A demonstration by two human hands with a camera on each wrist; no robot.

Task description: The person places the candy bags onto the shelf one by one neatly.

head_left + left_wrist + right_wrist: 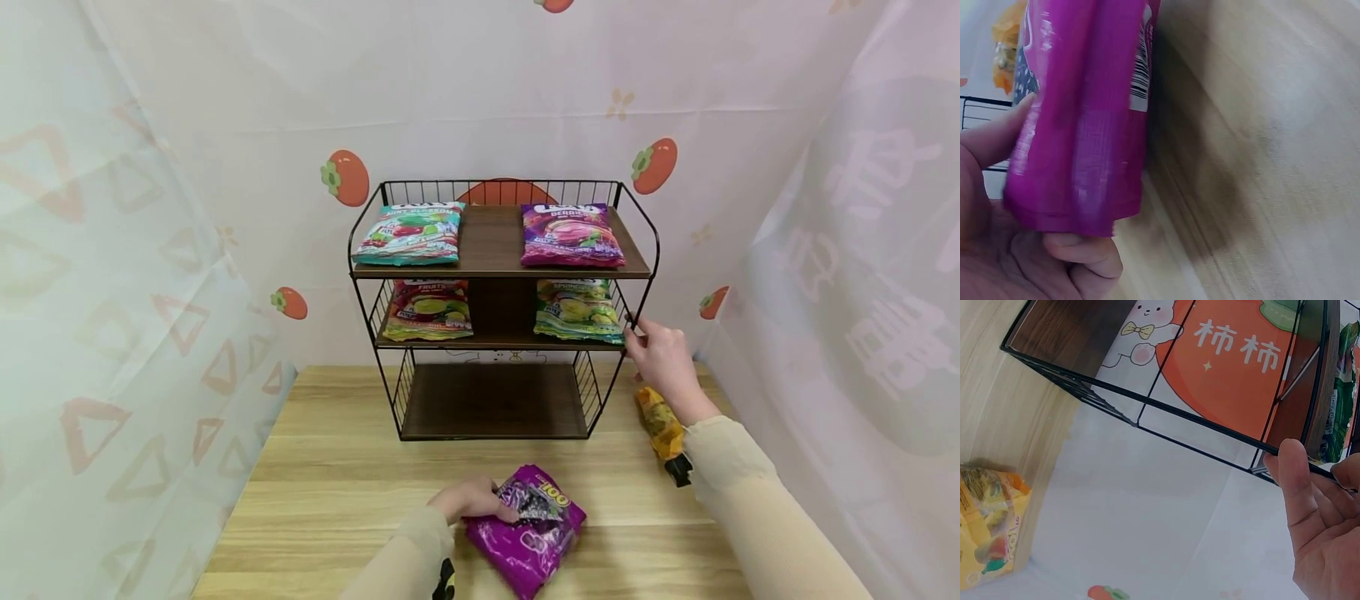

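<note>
My left hand [474, 500] holds a purple candy bag [534, 542] by its edge, low over the table in front of the rack. In the left wrist view the bag's back seam and barcode face the camera, with the thumb on one side and fingers beneath. My right hand [663, 354] grips the right front post of a black wire rack [491, 400] at its middle shelf. Right beside those fingers, a green-yellow candy bag [576, 310] lies on that shelf. The right wrist view shows fingertips [1293, 459] around the thin black rod.
On the top shelf lie a teal-white bag [415, 233] and a purple-pink bag [572, 235]. A red-yellow bag [429, 310] sits at the middle shelf's left. An orange-yellow bag [660, 423] lies on the wooden table [322, 475] near the right forearm. Printed curtains surround the table.
</note>
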